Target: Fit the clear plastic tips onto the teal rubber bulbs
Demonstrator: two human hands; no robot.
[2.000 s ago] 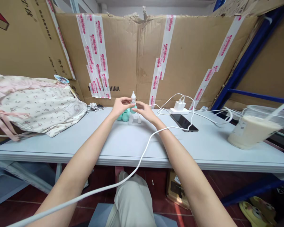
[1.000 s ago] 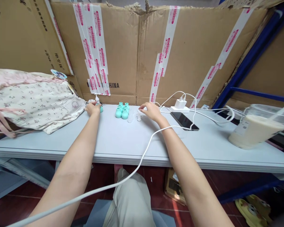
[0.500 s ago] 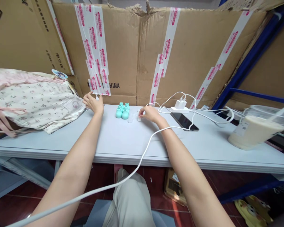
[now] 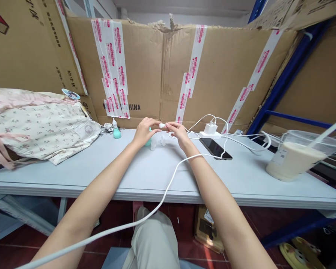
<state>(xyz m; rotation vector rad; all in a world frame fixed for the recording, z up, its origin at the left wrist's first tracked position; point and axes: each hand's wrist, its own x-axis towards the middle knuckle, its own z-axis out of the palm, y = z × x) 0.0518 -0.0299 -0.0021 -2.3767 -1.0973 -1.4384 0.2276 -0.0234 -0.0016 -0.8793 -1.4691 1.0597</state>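
Note:
A small white nozzle-like piece (image 4: 162, 126) is held above the table between my two hands. My left hand (image 4: 145, 130) has its thumb and forefinger closed around its left end. The fingertips of my right hand (image 4: 177, 131) pinch it from the right. Teal round bottles (image 4: 148, 142) stand beneath and behind my left hand, mostly covered by it. Just right of them lie several clear plastic caps (image 4: 153, 144). Apart to the left stands one teal bottle (image 4: 117, 133) with a pointed whitish nozzle on top.
A floral cloth bag (image 4: 53, 123) lies at the left. To the right are a phone (image 4: 214, 148), a white charger (image 4: 211, 129) and a cup of pale drink (image 4: 294, 157). A white cable (image 4: 172, 179) crosses in front of my right forearm. Cardboard (image 4: 145, 67) walls the back.
My left hand has left the bottle at the far left and come to the middle. My right hand has lifted from the clear caps. Both now meet at the white piece.

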